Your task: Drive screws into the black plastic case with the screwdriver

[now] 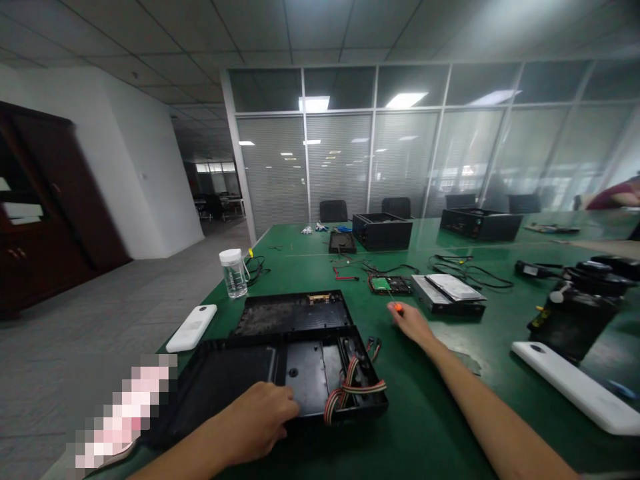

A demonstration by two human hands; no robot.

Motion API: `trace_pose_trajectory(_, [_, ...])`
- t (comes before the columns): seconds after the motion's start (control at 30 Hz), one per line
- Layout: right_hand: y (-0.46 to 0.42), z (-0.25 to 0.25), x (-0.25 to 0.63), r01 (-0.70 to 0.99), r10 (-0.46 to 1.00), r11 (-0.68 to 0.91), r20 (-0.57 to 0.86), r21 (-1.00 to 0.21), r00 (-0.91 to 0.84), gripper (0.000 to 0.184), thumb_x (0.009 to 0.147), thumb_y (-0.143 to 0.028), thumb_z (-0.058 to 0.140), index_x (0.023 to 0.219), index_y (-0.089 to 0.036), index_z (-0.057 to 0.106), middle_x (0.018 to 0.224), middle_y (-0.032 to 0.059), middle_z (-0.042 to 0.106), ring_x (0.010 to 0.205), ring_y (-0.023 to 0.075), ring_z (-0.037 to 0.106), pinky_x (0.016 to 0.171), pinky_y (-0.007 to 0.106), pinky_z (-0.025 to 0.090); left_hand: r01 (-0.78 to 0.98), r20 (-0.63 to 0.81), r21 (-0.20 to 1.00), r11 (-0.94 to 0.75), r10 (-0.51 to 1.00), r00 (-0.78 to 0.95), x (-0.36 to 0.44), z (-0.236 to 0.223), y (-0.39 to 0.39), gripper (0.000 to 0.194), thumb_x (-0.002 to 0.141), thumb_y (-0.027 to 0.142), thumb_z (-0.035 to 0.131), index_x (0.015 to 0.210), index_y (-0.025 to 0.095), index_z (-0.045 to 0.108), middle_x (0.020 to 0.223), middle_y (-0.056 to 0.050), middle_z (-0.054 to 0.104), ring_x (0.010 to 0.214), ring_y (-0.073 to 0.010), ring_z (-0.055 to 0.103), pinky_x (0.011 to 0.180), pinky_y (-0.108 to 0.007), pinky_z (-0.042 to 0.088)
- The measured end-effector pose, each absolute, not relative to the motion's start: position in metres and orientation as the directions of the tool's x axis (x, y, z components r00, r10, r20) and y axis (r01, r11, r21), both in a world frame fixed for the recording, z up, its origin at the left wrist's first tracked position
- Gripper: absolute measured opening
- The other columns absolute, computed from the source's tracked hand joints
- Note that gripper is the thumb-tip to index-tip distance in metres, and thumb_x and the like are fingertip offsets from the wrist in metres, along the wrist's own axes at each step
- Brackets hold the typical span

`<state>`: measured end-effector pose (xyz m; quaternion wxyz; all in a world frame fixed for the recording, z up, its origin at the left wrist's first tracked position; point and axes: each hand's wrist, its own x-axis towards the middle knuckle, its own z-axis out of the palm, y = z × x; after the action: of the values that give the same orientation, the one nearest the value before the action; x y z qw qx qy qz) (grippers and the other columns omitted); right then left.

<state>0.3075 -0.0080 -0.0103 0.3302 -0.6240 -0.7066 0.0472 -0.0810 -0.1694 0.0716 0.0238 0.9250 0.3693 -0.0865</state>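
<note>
My left hand (pixel 260 417) is closed at the near edge of a black computer case (pixel 230 377), fingers curled over its rim. Striped ribbon cables (pixel 350 387) spill from the case's right end. Behind it lies a flat black panel (pixel 295 313) with a brass-coloured strip. Further right, my right hand (pixel 413 325) is wrapped round a screwdriver (pixel 399 308) with an orange handle. Its thin shaft points toward a green circuit board (pixel 381 284) on a dark drive; whether the tip touches is too small to tell.
Beside my right hand is a silver-and-black disc drive (pixel 445 297). White power banks (pixel 193 329) lie left and right. A clear bottle (pixel 233 275) stands at the left edge, and a black bag (pixel 570 307) at the right. Black housings (pixel 383 231) and loose cables (pixel 465 270) sit farther back.
</note>
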Motion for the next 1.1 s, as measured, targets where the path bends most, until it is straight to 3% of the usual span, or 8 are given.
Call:
trace_pose_trajectory(0.1, [-0.016, -0.006, 0.279, 0.763, 0.897, 0.385, 0.405, -0.519, -0.177, 0.04, 0.09, -0.041, 0.03, 0.094, -0.017, 0.062, 0.088, 0.0057, 0.066, 0.072, 0.0163, 0.059, 0.071, 0.027, 0.044, 0.723, -0.197, 0.007, -0.691, 0.708, 0.678, -0.079, 0.074, -0.148, 0.019, 0.075, 0.039, 0.062, 0.083, 0.022, 0.065, 0.085, -0.005, 0.065, 0.081, -0.0242, 0.062, 0.069, -0.032, 0.048])
trace_pose_trajectory(0.2, [-0.029, -0.003, 0.25, 0.755, 0.851, 0.505, 0.388, -0.418, -0.355, 0.031, 0.088, -0.033, 0.037, 0.095, -0.018, 0.063, 0.095, 0.0054, 0.066, 0.086, 0.0176, 0.058, 0.078, 0.027, 0.041, 0.731, -0.154, 0.002, -0.682, 0.723, 0.674, -0.072, 0.079, -0.115, 0.038, 0.078, 0.056, 0.051, 0.087, 0.022, 0.066, 0.082, -0.009, 0.065, 0.079, -0.0268, 0.062, 0.068, -0.035, 0.047])
trace_pose_trajectory(0.33, [-0.039, -0.002, 0.232, 0.851, 0.845, 0.5, 0.304, -0.161, -0.439, 0.02, 0.08, -0.017, 0.044, 0.089, -0.018, 0.063, 0.09, 0.006, 0.065, 0.088, 0.0175, 0.055, 0.078, 0.026, 0.038, 0.717, 0.079, -0.092, -0.691, 0.712, 0.697, -0.067, 0.067, -0.054, 0.041, 0.077, 0.044, 0.059, 0.111, 0.021, 0.055, 0.108, -0.011, 0.058, 0.099, -0.0255, 0.056, 0.081, -0.033, 0.044])
trace_pose_trajectory(0.4, [-0.039, -0.002, 0.231, 0.886, 0.86, 0.46, 0.278, -0.059, -0.428, 0.019, 0.078, -0.015, 0.046, 0.085, -0.017, 0.062, 0.088, 0.0067, 0.064, 0.088, 0.0179, 0.055, 0.076, 0.026, 0.038, 0.745, 0.07, -0.114, -0.657, 0.743, 0.666, -0.071, 0.054, -0.025, 0.043, 0.076, 0.035, 0.062, 0.114, 0.018, 0.051, 0.11, -0.013, 0.056, 0.099, -0.0251, 0.055, 0.081, -0.032, 0.044])
trace_pose_trajectory(0.5, [-0.036, -0.002, 0.238, 0.936, 0.91, 0.351, 0.238, -0.003, -0.341, 0.017, 0.078, -0.017, 0.047, 0.083, -0.017, 0.062, 0.088, 0.0076, 0.064, 0.087, 0.0184, 0.056, 0.074, 0.026, 0.037, 0.718, 0.022, -0.069, -0.692, 0.719, 0.695, -0.081, 0.037, 0.004, 0.022, 0.081, 0.024, 0.055, 0.102, 0.019, 0.057, 0.101, -0.008, 0.061, 0.096, -0.0213, 0.057, 0.083, -0.03, 0.043])
trace_pose_trajectory(0.7, [-0.025, -0.005, 0.255, 0.979, 0.96, 0.201, 0.206, -0.04, -0.189, 0.019, 0.082, -0.026, 0.047, 0.081, -0.018, 0.063, 0.088, 0.0078, 0.065, 0.086, 0.0183, 0.057, 0.07, 0.025, 0.036, 0.718, 0.022, -0.061, -0.694, 0.718, 0.696, -0.087, 0.037, 0.013, 0.025, 0.079, 0.022, 0.056, 0.103, 0.021, 0.053, 0.096, -0.005, 0.061, 0.09, -0.0197, 0.058, 0.078, -0.028, 0.044])
trace_pose_trajectory(0.9, [-0.025, -0.004, 0.246, 0.913, 0.921, 0.269, 0.358, -0.308, -0.151, 0.033, 0.089, -0.036, 0.037, 0.074, -0.018, 0.061, 0.075, 0.0053, 0.063, 0.069, 0.0152, 0.054, 0.064, 0.024, 0.033, 0.637, 0.153, -0.181, -0.749, 0.618, 0.771, -0.072, 0.043, 0.002, 0.041, 0.075, 0.005, 0.049, 0.113, 0.019, 0.048, 0.115, -0.01, 0.05, 0.103, -0.0213, 0.05, 0.086, -0.031, 0.04])
trace_pose_trajectory(1.1, [-0.028, -0.006, 0.233, 0.894, 0.917, 0.332, 0.324, -0.301, -0.232, 0.031, 0.087, -0.038, 0.042, 0.072, -0.019, 0.062, 0.075, 0.0046, 0.065, 0.071, 0.0162, 0.056, 0.064, 0.024, 0.033, 0.592, 0.112, -0.117, -0.798, 0.581, 0.806, -0.06, 0.035, 0.0, 0.02, 0.084, 0.028, 0.05, 0.1, 0.019, 0.059, 0.093, -0.008, 0.057, 0.089, -0.0208, 0.054, 0.081, -0.031, 0.042])
